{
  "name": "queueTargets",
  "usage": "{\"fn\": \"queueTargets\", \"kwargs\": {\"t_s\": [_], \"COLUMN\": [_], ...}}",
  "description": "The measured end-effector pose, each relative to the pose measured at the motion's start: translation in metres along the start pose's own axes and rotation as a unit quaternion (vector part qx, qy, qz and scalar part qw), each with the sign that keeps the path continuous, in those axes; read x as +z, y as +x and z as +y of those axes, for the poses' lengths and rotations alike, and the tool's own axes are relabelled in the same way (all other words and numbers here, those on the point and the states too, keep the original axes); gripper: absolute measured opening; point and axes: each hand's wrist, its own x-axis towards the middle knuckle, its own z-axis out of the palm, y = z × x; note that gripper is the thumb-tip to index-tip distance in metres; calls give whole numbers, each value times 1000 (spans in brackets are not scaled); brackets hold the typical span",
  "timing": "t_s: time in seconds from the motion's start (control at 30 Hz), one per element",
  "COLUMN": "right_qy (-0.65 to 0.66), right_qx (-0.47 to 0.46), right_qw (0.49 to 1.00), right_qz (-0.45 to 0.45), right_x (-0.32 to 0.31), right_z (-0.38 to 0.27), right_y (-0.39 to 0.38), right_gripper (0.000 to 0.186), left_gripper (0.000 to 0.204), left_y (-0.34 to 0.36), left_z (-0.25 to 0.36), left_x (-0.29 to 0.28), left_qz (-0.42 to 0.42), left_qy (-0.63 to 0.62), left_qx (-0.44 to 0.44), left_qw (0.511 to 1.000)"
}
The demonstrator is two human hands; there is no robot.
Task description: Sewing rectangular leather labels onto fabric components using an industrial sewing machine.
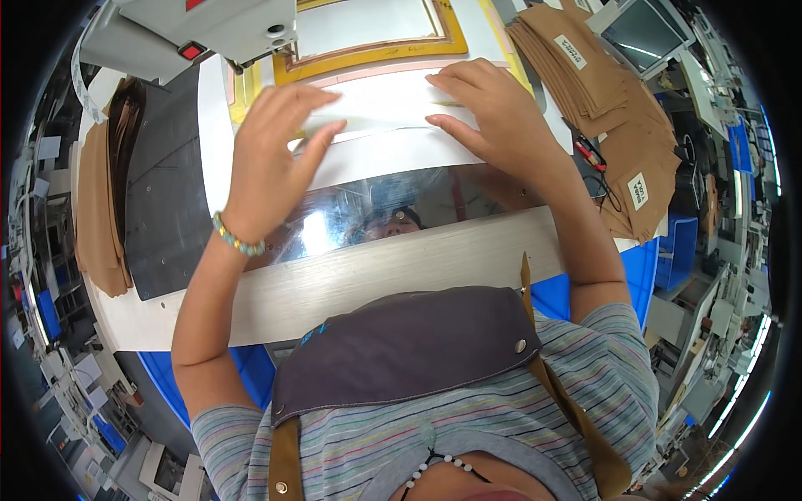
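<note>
My left hand hovers at or just over a white sheet, thumb and fingers apart, with nothing seen between them. Opposite it, my right hand is spread in the same way, thumb away from the fingers. Whether the fingertips touch the sheet I cannot tell. Beyond both hands lies a yellow rectangular frame with a brown inner border, on a white board with pink and yellow strips. A shiny metal plate runs across the table on my side of the sheet.
A white sewing machine head overhangs the upper left. Brown flat pieces are stacked at the left and the right, some labelled. Red-handled snips lie by the right stack. A pale table edge is nearest me.
</note>
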Motion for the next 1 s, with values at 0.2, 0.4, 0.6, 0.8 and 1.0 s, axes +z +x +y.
{"fn": "queueTargets", "kwargs": {"t_s": [0.2,0.4,0.6,0.8,1.0], "right_qy": [40,69,64,121,202], "right_qx": [-5,-6,-79,-58,0], "right_qw": [996,992,994,988,977], "right_qz": [-84,-104,-27,-79,-62], "right_x": [16,12,22,54,60], "right_z": [5,9,-7,-16,-7], "right_y": [1,12,41,52,49], "right_gripper": [38,27,22,20,15], "left_gripper": [46,46,33,27,31], "left_y": [-10,-20,-22,-20,-18], "left_z": [-39,-45,-42,-44,-40], "left_x": [33,35,32,31,30], "left_qz": [-17,-62,-27,-35,-45], "left_qy": [43,12,-32,-47,-55], "left_qx": [4,-48,-72,-89,-105], "left_qw": [999,997,996,994,992]}}
